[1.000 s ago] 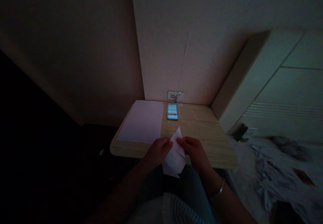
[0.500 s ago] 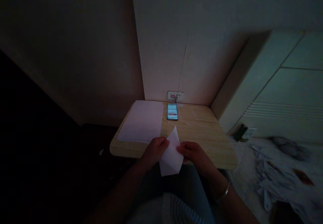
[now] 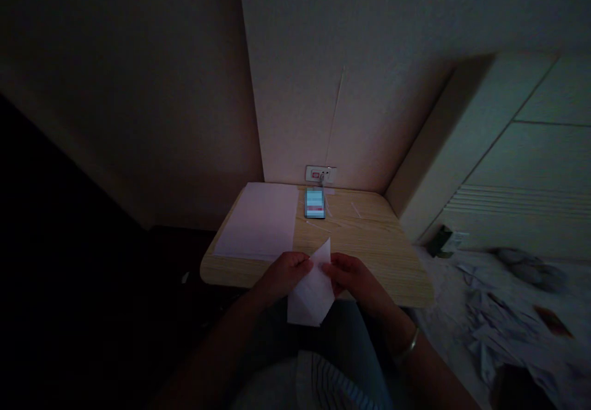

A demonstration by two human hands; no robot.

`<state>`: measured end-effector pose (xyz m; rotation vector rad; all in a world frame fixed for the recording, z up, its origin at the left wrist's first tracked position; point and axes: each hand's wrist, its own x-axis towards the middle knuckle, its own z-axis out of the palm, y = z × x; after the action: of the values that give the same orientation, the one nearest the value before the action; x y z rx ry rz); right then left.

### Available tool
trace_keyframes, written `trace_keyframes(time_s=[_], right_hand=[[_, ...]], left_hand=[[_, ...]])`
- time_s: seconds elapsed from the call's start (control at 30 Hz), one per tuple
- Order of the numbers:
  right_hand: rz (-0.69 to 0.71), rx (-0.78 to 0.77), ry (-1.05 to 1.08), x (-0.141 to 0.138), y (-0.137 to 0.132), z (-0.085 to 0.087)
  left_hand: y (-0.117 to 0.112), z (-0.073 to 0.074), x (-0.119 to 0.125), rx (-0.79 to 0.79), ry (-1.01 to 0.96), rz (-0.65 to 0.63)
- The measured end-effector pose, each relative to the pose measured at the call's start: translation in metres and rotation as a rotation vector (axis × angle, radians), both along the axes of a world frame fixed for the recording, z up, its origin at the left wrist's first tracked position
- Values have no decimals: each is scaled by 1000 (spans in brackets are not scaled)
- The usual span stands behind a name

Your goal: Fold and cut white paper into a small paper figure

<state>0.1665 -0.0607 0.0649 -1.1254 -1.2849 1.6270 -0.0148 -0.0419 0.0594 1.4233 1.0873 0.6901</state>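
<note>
The single view looks out from the person's head, facing forward and down across the lap (image 3: 357,336) to the wall (image 3: 295,102) behind the far edge of the tabletop (image 3: 378,244). The left hand (image 3: 286,277) and right hand (image 3: 351,276) show close before it at the near edge, yet it spans the tabletop from left edge to right.
</note>
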Motion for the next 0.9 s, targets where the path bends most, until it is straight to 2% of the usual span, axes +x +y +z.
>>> trace_keyframes(time_s=[0.07, 0.3, 0.5, 0.73, 0.9], right_hand=[[-30, 5, 33, 0, 3, 1], [-118, -67, 148, -1, 2, -6], [-200, -28, 147, -6, 3, -6], [-141, 110, 80, -4, 4, -7], [-166, 74, 73, -7, 1, -2]], left_hand=[[-1, 2, 1, -33, -27, -36], [-4, 11, -1, -179, -300, 2], [-3, 13, 2, -140, -288, 94], [-1, 6, 3, -103, -293, 131], [-2, 4, 6, -93, -273, 184]])
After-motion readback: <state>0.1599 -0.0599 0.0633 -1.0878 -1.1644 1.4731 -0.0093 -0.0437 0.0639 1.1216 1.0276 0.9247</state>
